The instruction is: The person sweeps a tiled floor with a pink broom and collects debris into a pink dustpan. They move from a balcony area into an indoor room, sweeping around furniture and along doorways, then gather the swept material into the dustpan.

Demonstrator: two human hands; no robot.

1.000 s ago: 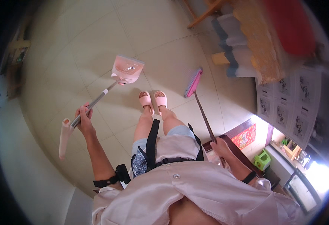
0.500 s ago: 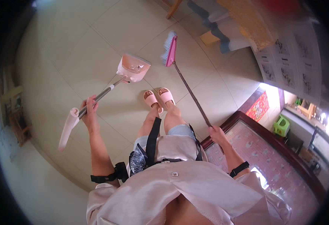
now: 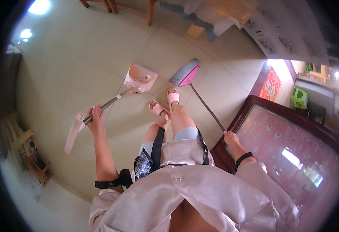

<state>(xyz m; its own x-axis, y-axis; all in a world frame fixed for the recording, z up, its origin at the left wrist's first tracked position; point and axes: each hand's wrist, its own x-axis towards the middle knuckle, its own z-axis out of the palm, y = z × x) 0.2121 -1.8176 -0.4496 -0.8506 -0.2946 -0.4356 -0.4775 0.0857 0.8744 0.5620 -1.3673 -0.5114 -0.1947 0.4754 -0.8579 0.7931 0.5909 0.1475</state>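
My left hand (image 3: pixel 96 119) is closed round the grey pole of a long-handled dustpan (image 3: pixel 141 79). Its pink pan lies out ahead on the tiles, its open side facing away and to the right, and a pink piece (image 3: pixel 74 133) caps the upper end of the pole. With my right hand (image 3: pixel 231 138) I grip the brown stick of a broom (image 3: pixel 188 73). The broom's pink head and grey-blue bristles are at floor level, right of the dustpan and apart from it. My feet in pink slippers (image 3: pixel 173 96) stand just behind the two heads.
Close on my right stands a dark red-framed table (image 3: pixel 243 116) with a glossy patterned top. Wooden furniture legs (image 3: pixel 150 13) and a draped cloth (image 3: pixel 216 15) are at the far side. A green stool (image 3: pixel 299 97) sits far right, a wooden rack (image 3: pixel 32 154) at left.
The broom head has come nearer to me and swung round, its bristles turning away from the dustpan's upper side. My right foot has stepped forward, and the view has shifted.
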